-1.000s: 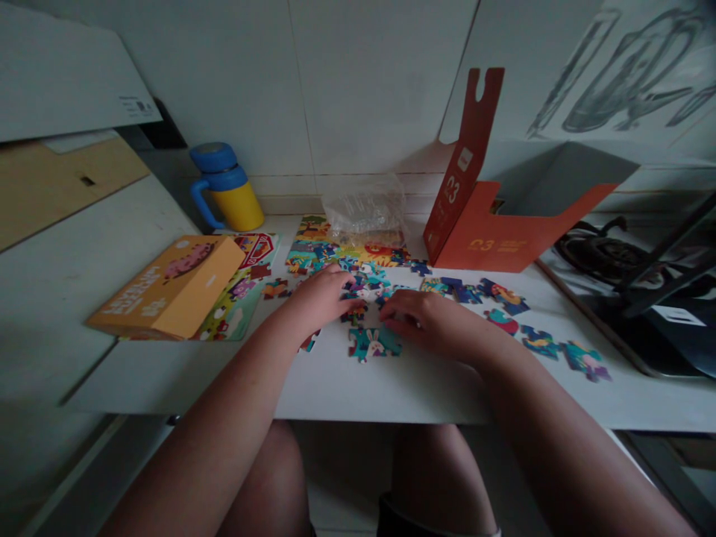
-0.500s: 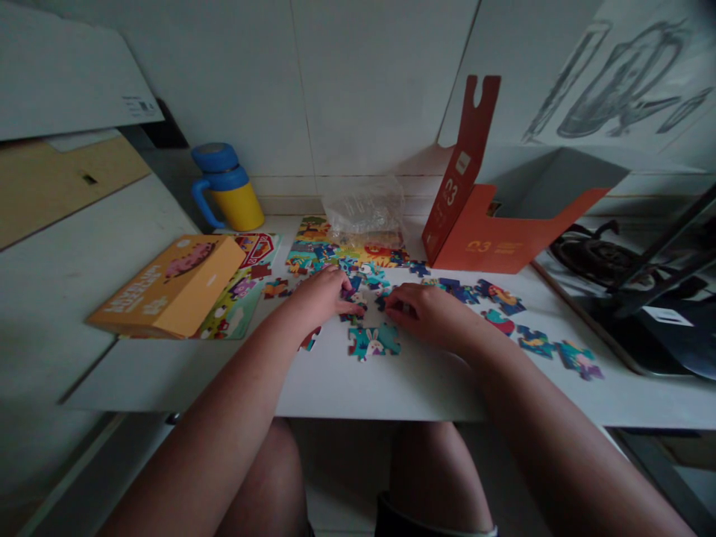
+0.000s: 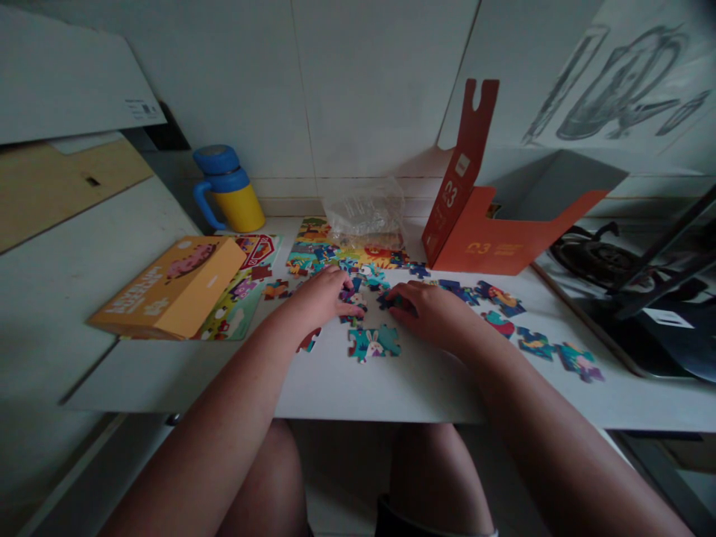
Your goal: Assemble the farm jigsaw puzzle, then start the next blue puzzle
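My left hand (image 3: 324,295) rests on the white tabletop, thumb and fingers bent around a purple-and-teal puzzle piece (image 3: 353,297). Across a small gap, my right hand (image 3: 426,307) has its fingers curled on a dark teal puzzle piece (image 3: 385,300), partly hidden under them. Just in front of both hands lies a teal rabbit puzzle piece (image 3: 374,343). Beyond them, more loose pieces overlap the lower edge of a colourful animal picture sheet (image 3: 313,242). Part of a reddish piece (image 3: 309,340) shows beside my left forearm.
A clear plastic bag (image 3: 366,212) lies on the picture sheet. An open orange box (image 3: 475,246) stands at back right, a yellow box (image 3: 168,287) at left, near a blue-and-yellow mug (image 3: 238,198). Several pieces, including a pink-and-teal one (image 3: 579,359), lie at right beside a black stand (image 3: 643,313).
My right fingers have shifted slightly, and a little more of the dark teal piece shows at their tips. My left hand stays nearly still around its piece.
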Demonstrator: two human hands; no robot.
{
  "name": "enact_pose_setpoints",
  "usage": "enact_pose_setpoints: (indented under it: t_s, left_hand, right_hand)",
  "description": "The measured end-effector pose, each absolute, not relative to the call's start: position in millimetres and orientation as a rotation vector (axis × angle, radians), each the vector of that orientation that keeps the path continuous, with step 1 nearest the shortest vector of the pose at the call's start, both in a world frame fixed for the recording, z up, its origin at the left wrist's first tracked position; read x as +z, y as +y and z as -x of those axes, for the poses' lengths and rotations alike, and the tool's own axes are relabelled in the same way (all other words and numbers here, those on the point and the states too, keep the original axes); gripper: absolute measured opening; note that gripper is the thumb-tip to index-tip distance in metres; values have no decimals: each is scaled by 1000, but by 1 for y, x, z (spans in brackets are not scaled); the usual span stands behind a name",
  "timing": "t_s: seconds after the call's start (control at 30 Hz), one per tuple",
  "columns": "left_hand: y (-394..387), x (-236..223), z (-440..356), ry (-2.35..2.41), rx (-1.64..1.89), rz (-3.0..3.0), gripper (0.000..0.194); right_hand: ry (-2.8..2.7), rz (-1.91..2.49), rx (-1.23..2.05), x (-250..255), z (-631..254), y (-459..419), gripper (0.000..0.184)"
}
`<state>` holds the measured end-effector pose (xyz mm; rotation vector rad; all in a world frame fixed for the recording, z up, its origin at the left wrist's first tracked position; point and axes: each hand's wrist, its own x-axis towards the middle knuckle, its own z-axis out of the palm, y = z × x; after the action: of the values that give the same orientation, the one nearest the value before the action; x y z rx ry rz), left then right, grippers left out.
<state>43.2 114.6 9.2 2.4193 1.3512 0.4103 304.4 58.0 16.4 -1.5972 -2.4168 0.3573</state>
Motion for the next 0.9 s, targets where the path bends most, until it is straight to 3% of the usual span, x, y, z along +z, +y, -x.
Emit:
enact_pose_setpoints:
  t_s: [0.07, 0.27, 0.4, 0.6, 0.73, 0.9]
  left_hand:
    - [114, 8, -44, 1322, 474, -2360, 47]
    - [107, 13, -55, 960, 584, -1862, 16]
    - [97, 20, -60, 820, 436, -1617, 20]
    - [95, 23, -57, 875, 336, -1871, 17]
    - [95, 23, -57, 854, 72, -1906, 17]
    - [95, 21, -59, 858, 28, -1955, 17]
  right_hand:
    - [-2393, 1571, 372, 19, -303, 57, 28]
    - [-2251, 1416, 678, 27, -297, 51, 28]
    - [-2290, 1355, 858, 33, -301, 48, 38]
    - [-2496, 1348, 1304, 46, -313, 43, 55]
    - [-2518, 1483, 1387, 50, -315, 40, 56]
    - [-2541, 1514, 1450, 49, -311, 37, 53]
